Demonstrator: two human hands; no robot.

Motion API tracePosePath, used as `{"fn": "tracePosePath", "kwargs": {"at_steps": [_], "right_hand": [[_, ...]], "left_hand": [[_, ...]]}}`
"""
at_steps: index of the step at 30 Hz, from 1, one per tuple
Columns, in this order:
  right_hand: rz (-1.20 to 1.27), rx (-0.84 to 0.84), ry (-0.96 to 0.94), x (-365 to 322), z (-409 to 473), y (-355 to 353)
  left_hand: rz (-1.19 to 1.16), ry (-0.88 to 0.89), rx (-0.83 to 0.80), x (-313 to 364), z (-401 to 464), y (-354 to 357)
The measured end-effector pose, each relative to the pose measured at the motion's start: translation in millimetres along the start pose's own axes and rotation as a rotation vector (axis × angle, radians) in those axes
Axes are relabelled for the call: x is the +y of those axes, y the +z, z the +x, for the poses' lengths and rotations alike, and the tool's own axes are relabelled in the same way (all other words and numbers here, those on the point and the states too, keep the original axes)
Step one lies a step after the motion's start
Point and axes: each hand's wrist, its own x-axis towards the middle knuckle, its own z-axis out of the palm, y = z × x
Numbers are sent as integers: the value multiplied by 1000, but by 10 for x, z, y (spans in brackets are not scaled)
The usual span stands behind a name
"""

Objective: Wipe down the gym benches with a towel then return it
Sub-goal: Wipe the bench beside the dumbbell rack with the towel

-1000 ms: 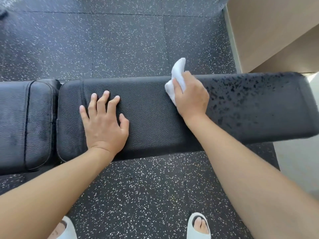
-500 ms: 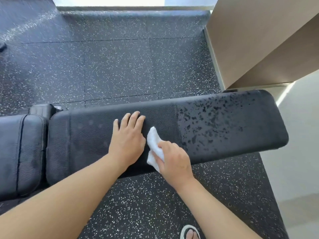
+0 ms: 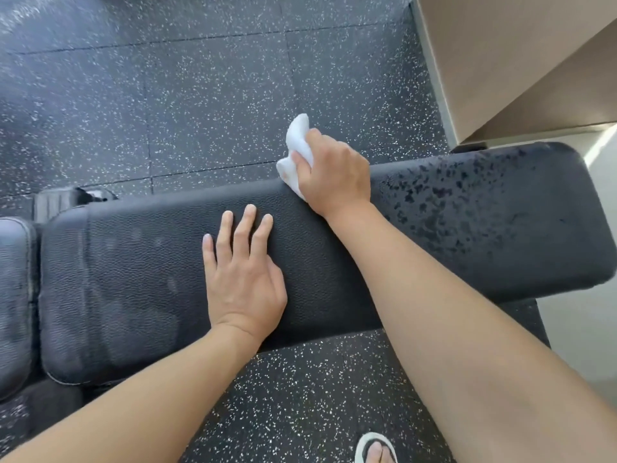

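Right hand (image 3: pixel 334 172) has its fingers curled around a white towel (image 3: pixel 297 152) and presses it on the far edge of the bench (image 3: pixel 140 282). One part of the towel sticks up above the knuckles and hangs over the floor (image 3: pixel 200 105) behind the bench; the lower part touches the black padding. Left hand (image 3: pixel 245 275) lies flat on the middle of the same pad, palm down, the fingers straight and a little spread, and it holds nothing. It is near the right hand but not touching it.

To the right of the towel, the pad is covered with many dark wet spots (image 3: pixel 467 202). To the left of it, the surface looks matte and more even. At the left border a second pad (image 3: pixel 15 295) is just beside the first one, with a narrow gap between them. The floor is black rubber with white specks. A beige wall (image 3: pixel 500 61) stands at the upper right. At the bottom edge a foot in a light sandal (image 3: pixel 375 451) is on the floor.
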Motion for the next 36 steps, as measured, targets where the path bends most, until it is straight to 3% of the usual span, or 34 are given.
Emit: {"fn": "tracePosePath", "kwargs": {"at_steps": [2,4,6,11,15,19,23,27,32,36], "right_hand": [[4,-46,4,-10,74,18],[51,14,-19,-38,-111,-41],[99,88,3,-65,-602,-124],[181,37,-110,-36,-2182,-312],[77,91,-266,124,-1715,-257],[1,150,-87,227,-530,-163],[-33,9,44,265,150,-24],[33,163,-25,247,-577,-159],[52,107,6,414,-2170,-351],[36,134,17,465,-1790,-334]], "left_hand": [[3,2,-3,1,15,-11],[8,1,2,-11,12,1],[7,2,2,-19,6,21],[-8,-3,7,-20,5,34],[-19,-3,10,-17,5,29],[-3,-4,-2,1,9,6],[4,-7,-4,11,6,-9],[-3,-2,-4,8,1,4],[-8,-2,12,-17,-3,28],[6,8,8,-43,-7,55]]}}
